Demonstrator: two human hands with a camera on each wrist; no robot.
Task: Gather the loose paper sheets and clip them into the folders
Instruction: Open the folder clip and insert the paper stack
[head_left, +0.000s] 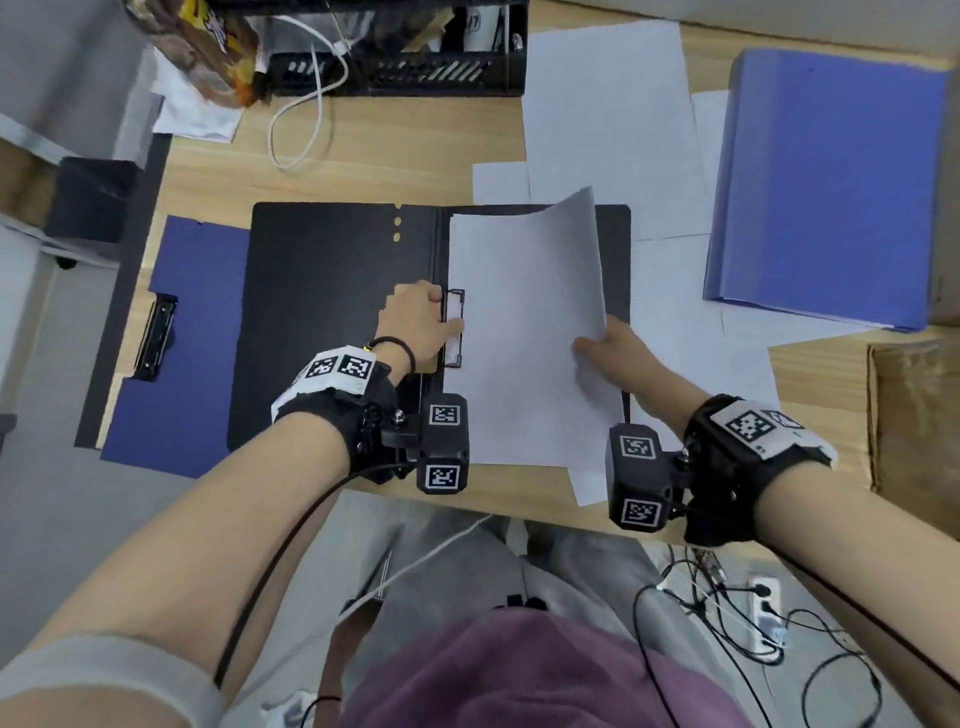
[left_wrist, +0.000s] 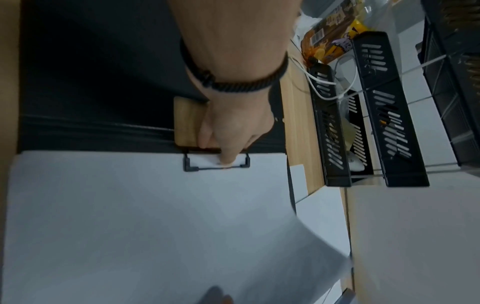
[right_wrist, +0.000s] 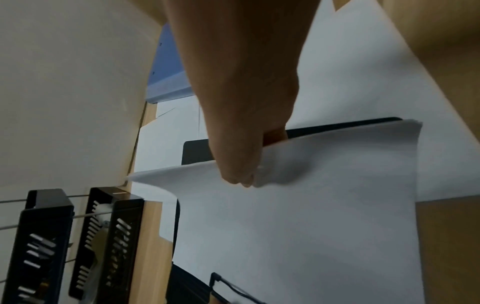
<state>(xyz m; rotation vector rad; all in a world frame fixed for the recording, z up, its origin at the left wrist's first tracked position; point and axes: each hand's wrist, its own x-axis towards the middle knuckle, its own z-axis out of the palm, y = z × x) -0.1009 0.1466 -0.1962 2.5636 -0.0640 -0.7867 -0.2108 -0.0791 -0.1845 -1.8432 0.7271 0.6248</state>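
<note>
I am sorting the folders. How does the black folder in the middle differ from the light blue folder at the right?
The black folder lies open, with white sheets on it; the light blue folder lies closed, resting on loose sheets. Both hands work at the black one; none touches the blue. Both lie flat on the wooden desk.

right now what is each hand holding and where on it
Right hand grips the paper sheets at their right edge; left hand pinches the black folder's clip.
</note>
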